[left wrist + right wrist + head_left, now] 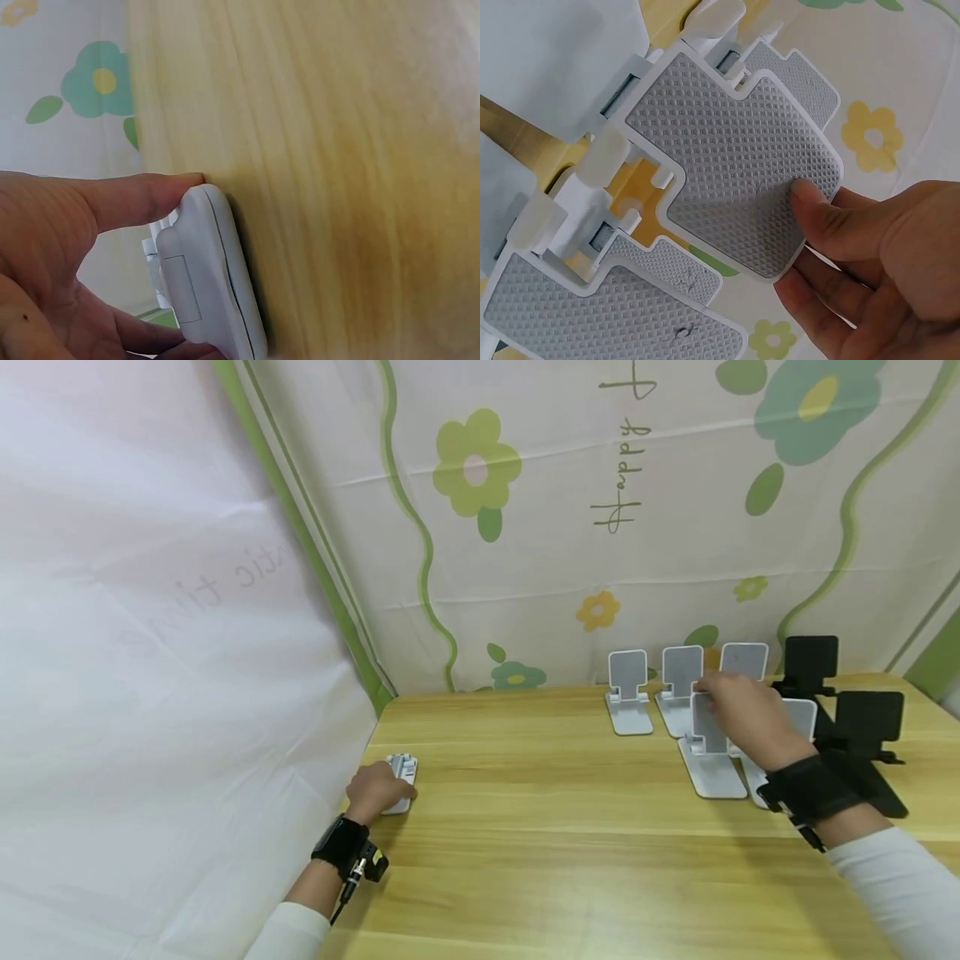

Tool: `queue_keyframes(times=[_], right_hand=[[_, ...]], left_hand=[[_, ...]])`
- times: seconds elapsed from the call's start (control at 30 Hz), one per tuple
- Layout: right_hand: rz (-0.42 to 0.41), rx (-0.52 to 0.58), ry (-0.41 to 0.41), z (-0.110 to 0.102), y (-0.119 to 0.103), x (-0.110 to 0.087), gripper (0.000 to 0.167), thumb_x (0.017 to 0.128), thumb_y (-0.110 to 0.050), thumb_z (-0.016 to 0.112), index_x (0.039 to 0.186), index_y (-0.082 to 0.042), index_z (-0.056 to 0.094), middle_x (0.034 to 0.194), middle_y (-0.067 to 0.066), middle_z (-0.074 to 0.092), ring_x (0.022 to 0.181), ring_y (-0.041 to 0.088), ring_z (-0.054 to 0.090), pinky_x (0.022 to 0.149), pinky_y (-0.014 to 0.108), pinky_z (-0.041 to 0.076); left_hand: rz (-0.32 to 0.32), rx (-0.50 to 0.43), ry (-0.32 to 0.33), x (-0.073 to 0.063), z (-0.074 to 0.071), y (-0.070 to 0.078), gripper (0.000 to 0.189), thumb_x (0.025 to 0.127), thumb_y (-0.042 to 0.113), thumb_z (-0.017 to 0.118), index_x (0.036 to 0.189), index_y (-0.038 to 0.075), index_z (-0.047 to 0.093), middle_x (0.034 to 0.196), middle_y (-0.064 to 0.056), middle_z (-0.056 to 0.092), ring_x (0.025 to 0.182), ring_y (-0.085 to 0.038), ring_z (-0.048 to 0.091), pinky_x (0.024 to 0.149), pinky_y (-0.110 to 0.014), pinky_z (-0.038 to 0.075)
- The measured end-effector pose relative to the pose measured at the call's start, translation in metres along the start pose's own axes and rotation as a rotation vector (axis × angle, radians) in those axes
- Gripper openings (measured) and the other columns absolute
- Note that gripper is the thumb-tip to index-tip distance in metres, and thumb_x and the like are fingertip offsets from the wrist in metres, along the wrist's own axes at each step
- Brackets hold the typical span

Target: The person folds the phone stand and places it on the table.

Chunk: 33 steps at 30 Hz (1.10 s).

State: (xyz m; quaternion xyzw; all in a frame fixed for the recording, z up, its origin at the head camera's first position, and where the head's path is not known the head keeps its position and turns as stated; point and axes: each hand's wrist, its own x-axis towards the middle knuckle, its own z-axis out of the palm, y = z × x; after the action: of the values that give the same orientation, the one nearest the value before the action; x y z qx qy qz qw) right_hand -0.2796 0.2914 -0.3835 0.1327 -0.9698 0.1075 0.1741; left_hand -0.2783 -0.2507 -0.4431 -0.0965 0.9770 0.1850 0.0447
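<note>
My left hand (375, 792) grips a folded white phone stand (406, 770) lying at the left of the table. In the left wrist view the thumb lies on one end of this folded stand (206, 277), with other fingers at its far side. My right hand (750, 720) is at the front row of standing white phone stands. It pinches the upper edge of the raised plate of an unfolded white phone stand (716, 775). The right wrist view shows the thumb on the plate's grey textured pad (735, 150) and fingers behind it.
More unfolded white phone stands (628, 675) stand behind and beside the pinched one. Two black phone stands (870, 722) are close by on the right. A flowered curtain (540, 568) hangs behind the wooden table (525, 835), and white cloth (172, 710) hangs at its left.
</note>
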Motion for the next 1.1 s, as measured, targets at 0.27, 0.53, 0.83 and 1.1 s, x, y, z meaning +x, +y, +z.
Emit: queue_keyframes(times=[0.27, 0.53, 0.83, 1.1], right_hand=[[0.005, -0.002, 0.010, -0.002, 0.002, 0.002, 0.024, 0.091, 0.009, 0.067, 0.113, 0.006, 0.073, 0.104, 0.029, 0.073, 0.084, 0.039, 0.071, 0.055, 0.042, 0.053], [-0.044, 0.023, -0.030, -0.007, 0.013, 0.006, 0.022, 0.088, 0.009, 0.071, 0.109, 0.005, 0.075, 0.101, 0.026, 0.074, 0.083, 0.036, 0.070, 0.061, 0.045, 0.056], [-0.142, 0.107, -0.001, -0.030, -0.011, 0.016, 0.017, 0.091, 0.007, 0.070, 0.101, -0.003, 0.078, 0.095, 0.016, 0.076, 0.079, 0.029, 0.070, 0.064, 0.044, 0.056], [-0.251, 0.189, 0.178, -0.050, -0.082, 0.024, 0.014, 0.089, 0.003, 0.075, 0.103, 0.000, 0.077, 0.096, 0.015, 0.072, 0.085, 0.032, 0.069, 0.069, 0.046, 0.057]], left_hand=[[0.005, 0.055, -0.024, 0.001, -0.004, 0.005, 0.043, 0.080, 0.036, 0.087, 0.062, 0.010, 0.057, 0.061, -0.001, 0.046, 0.057, -0.017, 0.045, 0.052, -0.028, 0.036], [0.038, 0.148, -0.004, -0.002, -0.005, 0.015, 0.044, 0.080, 0.043, 0.088, 0.072, 0.005, 0.065, 0.064, -0.003, 0.050, 0.060, -0.018, 0.045, 0.054, -0.030, 0.037], [0.276, -0.141, 0.133, -0.020, -0.006, 0.075, 0.038, 0.100, 0.030, 0.067, 0.082, -0.003, 0.067, 0.061, -0.009, 0.055, 0.048, -0.017, 0.041, 0.051, -0.029, 0.038], [0.401, -0.581, -0.198, -0.058, -0.005, 0.169, 0.062, 0.104, 0.031, 0.062, 0.152, -0.002, 0.043, 0.129, -0.018, 0.070, 0.115, -0.033, 0.069, 0.094, -0.043, 0.058]])
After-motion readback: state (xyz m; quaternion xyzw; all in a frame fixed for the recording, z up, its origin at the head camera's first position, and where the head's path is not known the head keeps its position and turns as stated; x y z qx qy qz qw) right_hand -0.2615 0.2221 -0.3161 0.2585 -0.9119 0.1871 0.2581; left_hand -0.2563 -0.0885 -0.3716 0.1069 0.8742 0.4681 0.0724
